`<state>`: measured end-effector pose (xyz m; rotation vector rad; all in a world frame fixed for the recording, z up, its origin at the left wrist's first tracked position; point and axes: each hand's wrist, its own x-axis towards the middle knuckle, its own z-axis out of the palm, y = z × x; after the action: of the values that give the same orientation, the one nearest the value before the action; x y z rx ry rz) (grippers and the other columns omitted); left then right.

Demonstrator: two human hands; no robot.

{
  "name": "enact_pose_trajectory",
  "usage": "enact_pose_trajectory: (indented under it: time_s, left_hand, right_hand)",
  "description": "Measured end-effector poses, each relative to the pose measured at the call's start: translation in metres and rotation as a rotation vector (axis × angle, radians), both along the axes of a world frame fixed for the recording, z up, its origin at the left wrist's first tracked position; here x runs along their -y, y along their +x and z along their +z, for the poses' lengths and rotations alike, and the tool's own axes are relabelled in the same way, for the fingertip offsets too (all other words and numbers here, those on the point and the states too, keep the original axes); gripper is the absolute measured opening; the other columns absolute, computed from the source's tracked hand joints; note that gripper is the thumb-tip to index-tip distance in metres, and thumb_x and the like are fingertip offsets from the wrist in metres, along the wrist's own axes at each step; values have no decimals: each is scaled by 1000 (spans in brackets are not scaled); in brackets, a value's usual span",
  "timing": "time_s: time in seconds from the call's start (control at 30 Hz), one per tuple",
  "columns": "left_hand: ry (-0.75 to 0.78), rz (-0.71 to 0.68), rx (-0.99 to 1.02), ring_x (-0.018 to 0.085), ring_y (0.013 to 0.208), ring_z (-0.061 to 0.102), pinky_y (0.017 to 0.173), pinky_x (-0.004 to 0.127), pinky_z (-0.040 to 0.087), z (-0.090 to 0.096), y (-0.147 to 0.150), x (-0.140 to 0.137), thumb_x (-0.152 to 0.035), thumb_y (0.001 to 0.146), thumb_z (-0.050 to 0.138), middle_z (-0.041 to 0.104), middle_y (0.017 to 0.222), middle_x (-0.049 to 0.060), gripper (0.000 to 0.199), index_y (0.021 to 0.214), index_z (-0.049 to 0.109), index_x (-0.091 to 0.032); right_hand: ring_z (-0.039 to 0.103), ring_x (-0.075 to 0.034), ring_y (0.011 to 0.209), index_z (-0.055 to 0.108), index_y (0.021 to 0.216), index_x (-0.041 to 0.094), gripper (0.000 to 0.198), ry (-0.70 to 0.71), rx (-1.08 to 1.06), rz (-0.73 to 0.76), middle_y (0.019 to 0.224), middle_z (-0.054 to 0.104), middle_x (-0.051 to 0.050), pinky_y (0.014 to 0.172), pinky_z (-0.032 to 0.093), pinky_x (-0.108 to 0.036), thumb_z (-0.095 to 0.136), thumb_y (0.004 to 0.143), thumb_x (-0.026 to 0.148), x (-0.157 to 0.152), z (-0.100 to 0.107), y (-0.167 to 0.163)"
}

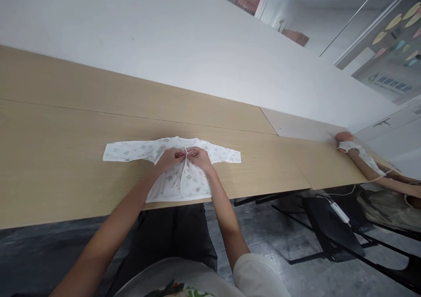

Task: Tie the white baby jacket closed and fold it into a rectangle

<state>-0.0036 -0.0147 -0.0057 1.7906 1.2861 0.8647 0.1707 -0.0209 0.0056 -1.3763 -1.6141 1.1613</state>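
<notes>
Small long-sleeved shirt (196, 180) spread on a wood-toned table (59, 183), center of the frame. The garment is white with a scattered print; its neckline points toward the top of the frame, its sleeves extend to left and right, and its hem lies along the near table edge. The left hand (174, 157) and the right hand (199, 157) meet at the front opening, just below the collar. Each grip is narrow, with thumb and fingers pinching the fabric along the opening; the exact contact of the fingertips is too small to resolve. Below the pinched point, one front edge curves down toward the hem. A plain white partition (131, 47) rises behind the table across the upper part of the frame. At the right edge, a co-worker's arm (393, 184) reaches over the table beside a white cloth (363, 153) and a rounded, reddish-brown object (344, 136). At lower right, a black chair (324, 220) bears a white power strip (340, 212).
</notes>
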Motion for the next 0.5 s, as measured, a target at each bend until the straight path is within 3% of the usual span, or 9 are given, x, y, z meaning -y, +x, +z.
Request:
enact_pose_trajectory:
  time_s: [0.27,0.5]
  left_hand:
    - [18,-22,-63,23,75,68,67,27,48,4,-1,3,-52,75,58,75,76,3,38,81,79,-21]
    - [-4,13,-47,25,78,70,71,32,50,4,0,3,-43,71,58,76,79,7,29,76,74,-19]
  right_hand:
    - [63,-11,69,67,94,19,25,122,66,-22,70,66,4,74,53,-22,62,71,10,0,-10,-5]
    - [61,-10,65,66,91,18,25,26,37,-77,67,64,6,69,54,-22,64,67,9,2,-7,-8]
